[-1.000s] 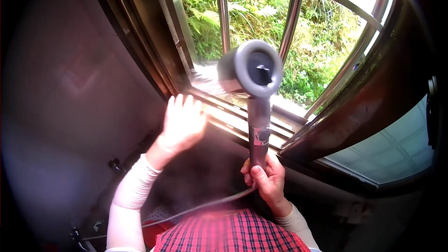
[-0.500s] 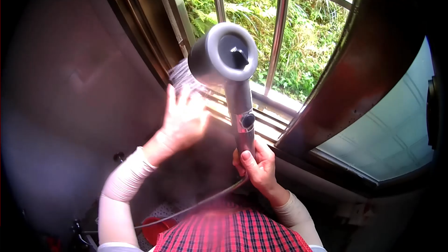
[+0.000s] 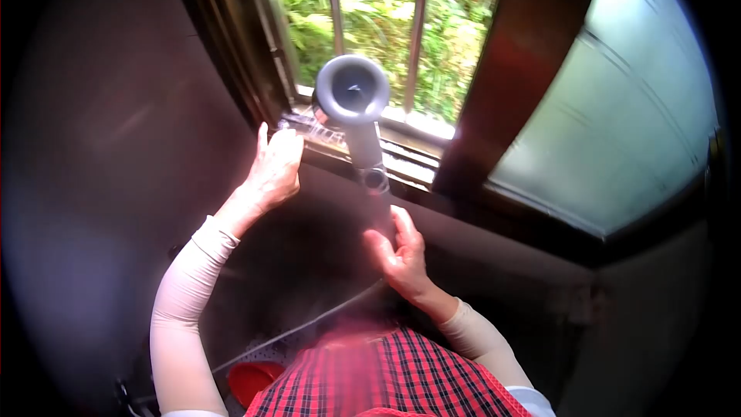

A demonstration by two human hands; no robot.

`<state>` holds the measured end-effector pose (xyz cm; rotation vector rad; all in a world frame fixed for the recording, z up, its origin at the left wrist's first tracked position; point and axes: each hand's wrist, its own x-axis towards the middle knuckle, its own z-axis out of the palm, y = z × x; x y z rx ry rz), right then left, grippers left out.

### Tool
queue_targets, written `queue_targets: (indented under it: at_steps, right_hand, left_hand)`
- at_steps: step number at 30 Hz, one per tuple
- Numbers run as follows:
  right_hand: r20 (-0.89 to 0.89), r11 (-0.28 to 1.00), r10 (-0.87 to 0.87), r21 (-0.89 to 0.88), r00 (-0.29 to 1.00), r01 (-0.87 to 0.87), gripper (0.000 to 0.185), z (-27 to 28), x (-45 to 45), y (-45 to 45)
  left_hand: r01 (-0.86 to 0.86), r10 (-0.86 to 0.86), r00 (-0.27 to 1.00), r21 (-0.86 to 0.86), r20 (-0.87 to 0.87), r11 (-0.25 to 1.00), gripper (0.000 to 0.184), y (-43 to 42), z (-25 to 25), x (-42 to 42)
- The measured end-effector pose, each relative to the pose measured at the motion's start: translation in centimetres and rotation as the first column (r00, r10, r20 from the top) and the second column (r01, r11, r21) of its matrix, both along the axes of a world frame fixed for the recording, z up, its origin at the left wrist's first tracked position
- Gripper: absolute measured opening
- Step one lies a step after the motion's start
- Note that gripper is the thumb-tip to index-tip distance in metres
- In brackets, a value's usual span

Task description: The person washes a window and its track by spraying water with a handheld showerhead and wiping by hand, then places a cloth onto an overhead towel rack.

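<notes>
My right hand (image 3: 403, 259) is wrapped round the showerhead (image 3: 355, 112), up near the window sill (image 3: 405, 167). My left hand (image 3: 274, 170) is curled by it (can't tell if it's gripping anything). Red tub (image 3: 253, 380) down low, contents unclear.

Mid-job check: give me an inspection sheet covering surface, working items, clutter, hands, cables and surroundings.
Surface: window track, brightly lit; faint streaks near its left end look like water spray.
Job's things: showerhead, raised in front of the window, handle downward.
Clutter: red basin low down, partly hidden behind the plaid garment.
Hands: right hand on the showerhead's handle; left hand at the track's left end, fingers curled, grip unclear.
Cables: no electrical ones seen; a hose runs toward the lower left.
Surroundings: window bars, greenery outside, frosted pane at right.
</notes>
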<state>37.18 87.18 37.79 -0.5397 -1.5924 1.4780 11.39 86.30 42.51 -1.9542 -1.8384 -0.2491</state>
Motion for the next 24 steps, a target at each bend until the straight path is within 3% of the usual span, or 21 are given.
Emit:
queue_targets:
  at_steps: [3, 5, 6, 7, 8, 9, 10, 11, 13, 14, 15, 17, 20, 23, 24]
  right_hand:
    - [0.054, 0.965, -0.234, 0.133, 0.971, 0.225, 0.033, -0.6, -0.4, -3.4]
    - [0.077, 0.912, -0.384, 0.189, 0.920, 0.365, 0.035, -0.7, -0.7, -5.7]
    - [0.069, 0.890, -0.430, 0.199, 0.900, 0.410, 0.036, -1.0, -1.1, -6.7]
    - [0.074, 0.867, -0.476, 0.207, 0.877, 0.453, 0.037, -1.4, -1.4, -7.4]
    - [0.079, 0.843, -0.518, 0.212, 0.852, 0.494, 0.037, -1.8, -1.5, -8.2]
    - [0.083, 0.819, -0.557, 0.216, 0.826, 0.531, 0.038, -1.9, -1.5, -9.0]
    - [0.093, 0.777, -0.611, 0.261, 0.787, 0.573, 0.040, -1.7, -1.6, -9.7]
    - [0.076, 0.750, -0.641, 0.274, 0.764, 0.602, 0.040, -1.8, -1.6, -10.1]
    - [0.041, 0.698, -0.691, 0.298, 0.721, 0.651, 0.041, -2.4, -1.9, -10.2]
    - [0.018, 0.663, -0.710, 0.352, 0.704, 0.660, 0.042, -2.4, -1.9, -10.1]
    - [0.015, 0.658, -0.715, 0.352, 0.699, 0.666, 0.044, -2.6, -2.2, -10.0]
    - [0.032, 0.659, -0.722, 0.336, 0.691, 0.673, 0.045, -2.1, -2.4, -10.2]
    - [-0.010, 0.616, -0.741, 0.387, 0.671, 0.686, 0.046, -1.1, -2.2, -9.8]
    - [-0.004, 0.613, -0.745, 0.389, 0.667, 0.687, 0.043, -1.2, -1.3, -8.8]
    - [-0.030, 0.653, -0.700, 0.379, 0.714, 0.656, 0.042, -1.9, -1.0, -8.3]
  left_hand:
    - [0.377, -0.397, 0.848, 0.127, 0.351, 0.918, 0.037, 1.3, -0.1, 2.3]
    - [0.558, -0.564, 0.666, 0.177, 0.488, 0.811, 0.040, 1.6, 1.6, 5.4]
    - [0.567, -0.580, 0.651, 0.195, 0.489, 0.800, 0.045, 2.1, -0.2, 5.5]
    - [0.594, -0.569, 0.514, 0.212, 0.642, 0.776, 0.038, 1.6, 0.1, 6.5]
    - [0.564, -0.460, 0.206, 0.280, 0.864, 0.777, 0.033, 1.1, -0.8, 7.3]
    - [0.520, -0.285, -0.140, 0.316, 0.948, 0.794, 0.029, 0.2, -1.9, 8.1]
    - [0.516, -0.288, -0.266, 0.389, 0.920, 0.764, 0.029, -1.0, -1.7, 8.4]
    - [0.541, -0.166, -0.206, 0.254, 0.964, 0.802, 0.032, -2.7, -0.9, 8.6]
    - [0.586, -0.072, -0.332, 0.266, 0.940, 0.765, 0.045, -5.2, -1.6, 10.3]
    - [0.578, -0.112, -0.302, 0.275, 0.947, 0.768, 0.052, -5.9, -1.8, 11.5]
    - [0.568, -0.066, -0.355, 0.271, 0.933, 0.777, 0.052, -6.6, -1.4, 12.3]
    - [0.540, -0.028, -0.422, 0.276, 0.906, 0.796, 0.051, -7.1, -0.5, 13.1]
    - [0.438, -0.127, -0.461, 0.350, 0.878, 0.828, 0.040, -7.4, 0.5, 14.1]
    - [0.486, -0.144, -0.387, 0.334, 0.911, 0.808, 0.031, -7.6, -0.3, 15.1]
    - [0.523, -0.033, -0.344, 0.221, 0.938, 0.823, 0.030, -7.8, -0.2, 15.6]
